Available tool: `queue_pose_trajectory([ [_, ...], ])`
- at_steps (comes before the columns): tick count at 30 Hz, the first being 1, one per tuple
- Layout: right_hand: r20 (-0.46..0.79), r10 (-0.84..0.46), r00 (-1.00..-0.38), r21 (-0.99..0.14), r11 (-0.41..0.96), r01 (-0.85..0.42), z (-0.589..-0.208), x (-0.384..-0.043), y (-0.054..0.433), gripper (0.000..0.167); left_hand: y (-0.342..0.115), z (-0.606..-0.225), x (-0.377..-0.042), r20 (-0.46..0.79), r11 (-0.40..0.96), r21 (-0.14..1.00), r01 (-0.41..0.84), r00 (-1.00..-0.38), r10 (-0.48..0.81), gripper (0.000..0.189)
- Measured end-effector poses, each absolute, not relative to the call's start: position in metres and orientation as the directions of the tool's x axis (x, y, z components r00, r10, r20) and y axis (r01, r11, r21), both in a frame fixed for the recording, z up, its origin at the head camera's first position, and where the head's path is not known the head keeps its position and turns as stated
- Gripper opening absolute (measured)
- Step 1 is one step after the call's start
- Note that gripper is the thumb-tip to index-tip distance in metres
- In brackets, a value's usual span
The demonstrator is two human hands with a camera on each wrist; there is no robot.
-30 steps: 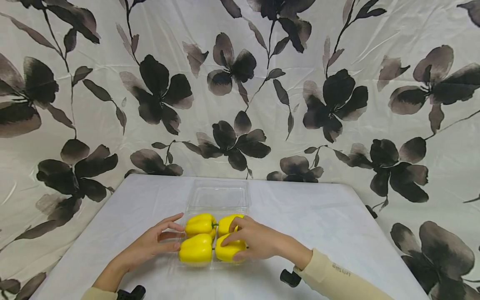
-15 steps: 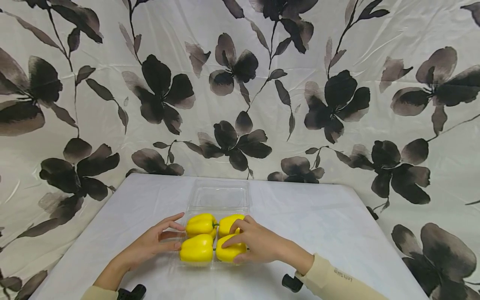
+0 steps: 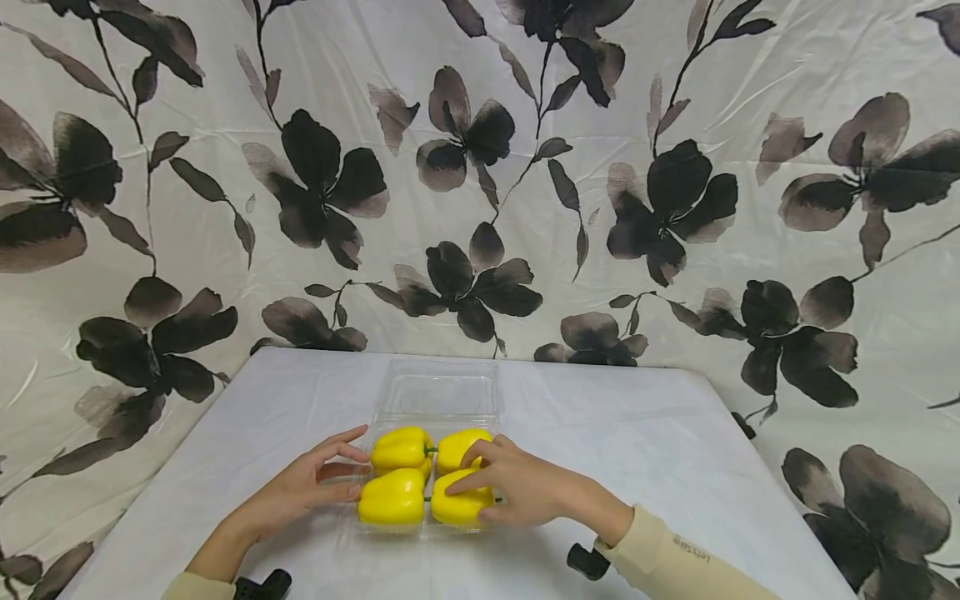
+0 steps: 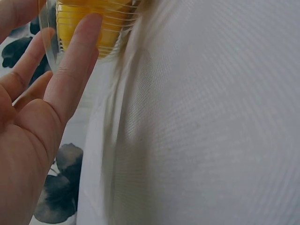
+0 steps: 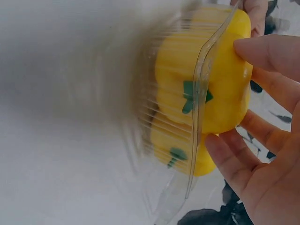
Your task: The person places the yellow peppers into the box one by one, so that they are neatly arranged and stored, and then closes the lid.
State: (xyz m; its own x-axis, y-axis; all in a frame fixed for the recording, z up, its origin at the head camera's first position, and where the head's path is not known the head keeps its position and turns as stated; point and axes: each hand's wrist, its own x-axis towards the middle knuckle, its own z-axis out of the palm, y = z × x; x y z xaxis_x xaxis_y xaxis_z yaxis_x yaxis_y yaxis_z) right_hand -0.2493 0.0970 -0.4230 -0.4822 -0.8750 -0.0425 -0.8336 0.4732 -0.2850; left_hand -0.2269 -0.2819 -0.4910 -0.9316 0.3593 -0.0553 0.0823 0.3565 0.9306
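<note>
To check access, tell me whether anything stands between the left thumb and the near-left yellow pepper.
Yes: the clear container's ribbed side wall stands between the left thumb and the near-left yellow pepper. The open lid lies behind, out of the way.

Four peppers (image 3: 392, 497) inside a container (image 3: 437, 395) on the table (image 3: 600, 442), backdrop (image 3: 480, 167) behind

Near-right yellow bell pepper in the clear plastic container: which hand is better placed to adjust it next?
Probably the right hand: its fingers curl over that yellow bell pepper, while the left hand is left of the clear plastic container.
</note>
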Motion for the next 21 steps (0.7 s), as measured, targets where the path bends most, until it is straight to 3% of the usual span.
queue_pose_trajectory([
  [8, -0.052, -0.869, -0.492, -0.311, 0.483, -0.819, -0.4254, -0.2498, 0.0992, 0.052, -0.2808, -0.491, -0.2274, -0.072, 0.369, 0.927, 0.061, -0.939, 0.336, 0.041],
  [21, -0.052, -0.879, -0.475, -0.255, 0.471, -0.844, -0.4253, -0.2475, 0.0992, 0.054, -0.28, -0.4907, -0.2282, -0.079, 0.382, 0.922, 0.054, -0.943, 0.324, 0.042],
])
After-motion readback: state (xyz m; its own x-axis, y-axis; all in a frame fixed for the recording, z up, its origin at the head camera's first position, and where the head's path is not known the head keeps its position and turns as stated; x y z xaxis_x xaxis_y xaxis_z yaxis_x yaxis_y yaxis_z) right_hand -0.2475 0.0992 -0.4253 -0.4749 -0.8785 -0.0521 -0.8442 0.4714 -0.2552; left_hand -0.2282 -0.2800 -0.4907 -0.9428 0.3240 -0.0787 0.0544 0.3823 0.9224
